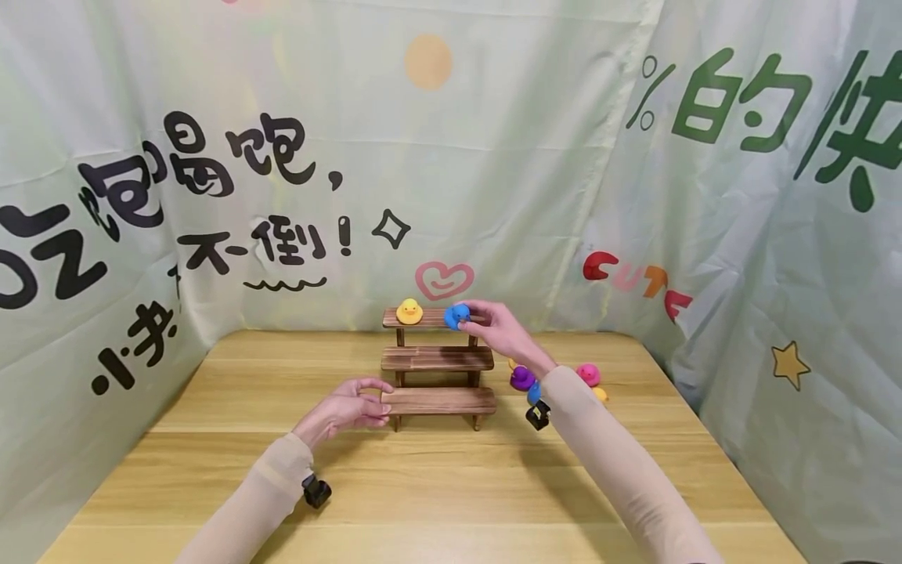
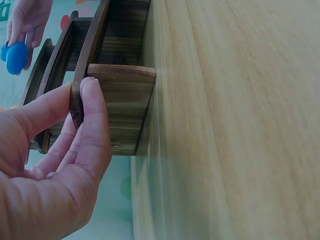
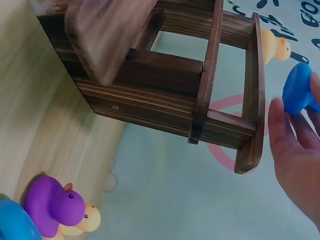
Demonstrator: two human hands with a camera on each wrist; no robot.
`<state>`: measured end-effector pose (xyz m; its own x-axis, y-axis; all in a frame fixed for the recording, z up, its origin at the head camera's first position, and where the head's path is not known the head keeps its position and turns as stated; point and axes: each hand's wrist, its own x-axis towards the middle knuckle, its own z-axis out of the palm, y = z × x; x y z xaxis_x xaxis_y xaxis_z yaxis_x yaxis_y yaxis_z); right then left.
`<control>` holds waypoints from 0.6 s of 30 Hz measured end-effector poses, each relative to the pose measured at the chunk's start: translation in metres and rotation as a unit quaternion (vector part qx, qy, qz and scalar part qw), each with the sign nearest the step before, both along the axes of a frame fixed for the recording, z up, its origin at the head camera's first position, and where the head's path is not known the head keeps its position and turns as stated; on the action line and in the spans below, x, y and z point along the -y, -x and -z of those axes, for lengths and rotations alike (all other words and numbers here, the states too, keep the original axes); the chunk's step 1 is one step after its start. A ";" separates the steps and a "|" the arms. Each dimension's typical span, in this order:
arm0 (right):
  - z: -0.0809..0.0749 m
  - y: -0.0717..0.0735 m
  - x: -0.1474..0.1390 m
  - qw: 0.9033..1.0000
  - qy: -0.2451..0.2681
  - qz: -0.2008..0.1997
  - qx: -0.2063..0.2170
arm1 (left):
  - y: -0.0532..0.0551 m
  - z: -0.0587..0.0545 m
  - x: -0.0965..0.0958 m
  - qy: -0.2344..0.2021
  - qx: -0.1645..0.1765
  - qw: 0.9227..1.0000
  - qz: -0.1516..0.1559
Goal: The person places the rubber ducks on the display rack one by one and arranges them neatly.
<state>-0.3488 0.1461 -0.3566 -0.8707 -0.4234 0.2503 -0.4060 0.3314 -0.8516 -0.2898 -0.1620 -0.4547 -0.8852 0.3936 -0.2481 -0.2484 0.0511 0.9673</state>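
A three-tier wooden stand stands on the table. My left hand pinches the left end of its lowest board, thumb on one face and fingers on the other, as the left wrist view shows. Up at the top board's right end, my right hand holds a blue rubber duck between thumb and fingers. In the right wrist view the blue duck is just above the top board. A yellow rubber duck sits on that board's left part.
Right of the stand, partly behind my right forearm, lie several more rubber ducks: a purple one, a blue one, a pink one and yellow ones. A printed cloth hangs behind and beside the wooden table.
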 end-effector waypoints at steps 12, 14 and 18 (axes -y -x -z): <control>-0.006 0.010 0.018 1.000 -0.017 0.002 0.011 | -0.002 0.003 -0.001 0.010 -0.004 1.000 0.001; -0.004 0.012 0.020 1.000 -0.016 0.001 0.011 | -0.002 0.002 -0.001 0.009 -0.001 1.000 0.000; -0.003 0.017 0.024 1.000 -0.013 -0.001 0.014 | -0.001 0.002 0.000 0.006 -0.004 1.000 0.001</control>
<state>-0.3657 0.1225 -0.3538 -0.8761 -0.4320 0.2139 -0.3825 0.3529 -0.8539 -0.2889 -0.1618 -0.4566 -0.8860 0.3929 -0.2463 -0.2407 0.0643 0.9685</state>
